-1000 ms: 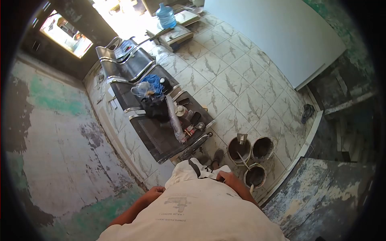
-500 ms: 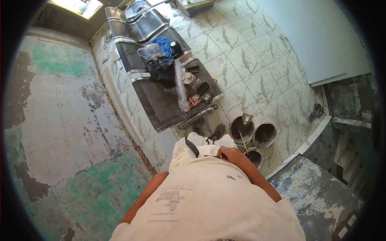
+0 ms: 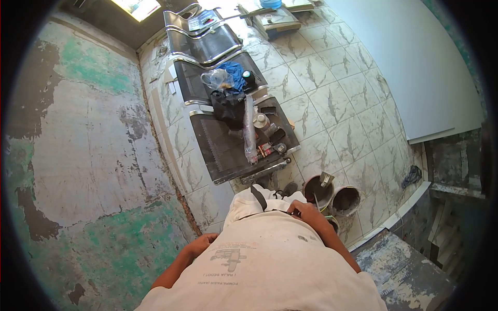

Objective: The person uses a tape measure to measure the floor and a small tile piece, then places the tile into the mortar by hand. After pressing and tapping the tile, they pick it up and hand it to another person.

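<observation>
My right hand (image 3: 305,209) rests at the waist of my pale trousers (image 3: 246,203), near the hem of my cream shirt (image 3: 280,249). Its fingers are bent against the cloth at the waistband, and whatever they pinch is too small to make out. My left hand (image 3: 203,242) hangs at my left side beside the shirt. The fingers there are partly hidden and curled, so their hold is unclear. In front of my legs stands a black metal bench (image 3: 228,150) bearing a plastic-wrapped roll (image 3: 249,129), a black bag (image 3: 227,107) and a blue cloth (image 3: 233,72).
Buckets (image 3: 346,201) stand on the tiled floor by my right leg, one with a trowel (image 3: 326,179) at its rim. A peeling wall (image 3: 93,155) runs along the left. A large pale panel (image 3: 410,62) is at the right, with a dark crumpled bag (image 3: 411,177) below it.
The view has shifted, so the bench and buckets sit lower and further right. More of my left hand shows beside the shirt. My right hand stays at the waist.
</observation>
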Motion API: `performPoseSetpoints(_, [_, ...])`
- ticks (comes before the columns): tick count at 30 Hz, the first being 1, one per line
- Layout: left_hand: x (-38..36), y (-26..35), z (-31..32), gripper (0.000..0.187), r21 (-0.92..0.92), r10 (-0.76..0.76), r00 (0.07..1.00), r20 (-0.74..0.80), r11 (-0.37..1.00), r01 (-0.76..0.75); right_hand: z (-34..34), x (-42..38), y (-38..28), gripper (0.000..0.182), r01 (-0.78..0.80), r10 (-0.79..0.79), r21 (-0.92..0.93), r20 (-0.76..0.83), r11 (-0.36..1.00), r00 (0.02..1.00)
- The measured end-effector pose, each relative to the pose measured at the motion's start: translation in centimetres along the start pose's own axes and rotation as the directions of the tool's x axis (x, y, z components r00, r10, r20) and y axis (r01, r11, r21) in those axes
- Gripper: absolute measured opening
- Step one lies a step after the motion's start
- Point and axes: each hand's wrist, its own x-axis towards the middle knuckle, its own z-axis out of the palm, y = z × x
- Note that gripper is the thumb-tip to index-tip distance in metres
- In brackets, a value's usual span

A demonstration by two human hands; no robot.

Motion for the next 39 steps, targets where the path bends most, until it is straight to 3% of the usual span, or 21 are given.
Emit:
performPoseSetpoints(4, [0.2,-0.1,-0.3,0.026,0.042,0.036,0.997,-0.073,0.999,-0.033,-0.3,0.3,-1.5,0.015,-0.075,0.075,0.025,-0.003,0.997,0.997])
performPoseSetpoints(7, [0.2,1.7,1.2,0.021,-0.058,0.191,0.972,-0.139,0.978,-0.2,-0.4,0.8,-1.4,0.016,-0.159,0.156,0.067,0.045,0.985,0.987])
performPoseSetpoints(10, [0.8,1.7,1.4,0.023,0.035,0.43,0.88,-0.202,0.901,-0.433,0.0,1.3,-0.2,0.016,-0.202,0.164,0.245,0.165,0.948,0.973])
performPoseSetpoints(12, [4.4,-4.8,-3.5,0.022,0.139,0.272,0.917,-0.291,0.961,-0.24,0.3,1.6,-0.1,0.017,-0.158,0.116,0.3,0.154,0.941,0.981])
performPoseSetpoints(16, [0.7,3.2,0.3,0.022,0.188,0.404,0.874,-0.27,0.912,-0.364,1.2,2.1,1.4,0.019,-0.198,0.127,0.372,0.207,0.907,0.97])
performPoseSetpoints(19, [1.4,4.5,-1.0,0.024,0.183,0.203,0.951,-0.235,0.97,-0.162,1.5,2.4,1.5,0.019,-0.202,0.123,0.357,0.233,0.912,0.965])
performPoseSetpoints(20, [2.3,3.9,-2.3,0.027,0.12,0.187,0.974,-0.126,0.978,-0.172,1.6,2.4,1.5,0.02,-0.183,0.1,0.365,0.234,0.913,0.967])
performPoseSetpoints(22, [2.8,6.0,-1.5,0.036,0.162,0.121,0.985,-0.121,0.982,-0.1,1.0,2.7,0.1,0.024,-0.184,0.098,0.36,0.245,0.915,0.965])
performPoseSetpoints(26, [5.9,9.9,0.5,0.035,0.406,0.092,0.996,-0.015,0.91,-0.078,1.4,3.2,0.3,0.031,-0.294,0.157,0.426,0.328,0.856,0.932])
performPoseSetpoints(29, [7.6,12.7,2.7,0.036,0.579,0.131,0.987,0.089,0.8,-0.158,1.4,3.6,-0.5,0.04,-0.351,0.243,0.234,0.389,0.907,0.889])
performPoseSetpoints(39, [9.9,17.4,6.8,0.04,0.695,0.002,0.973,0.23,0.699,-0.166,0.9,2.9,1.3,0.035,-0.494,0.365,0.29,0.4,0.82,0.84])
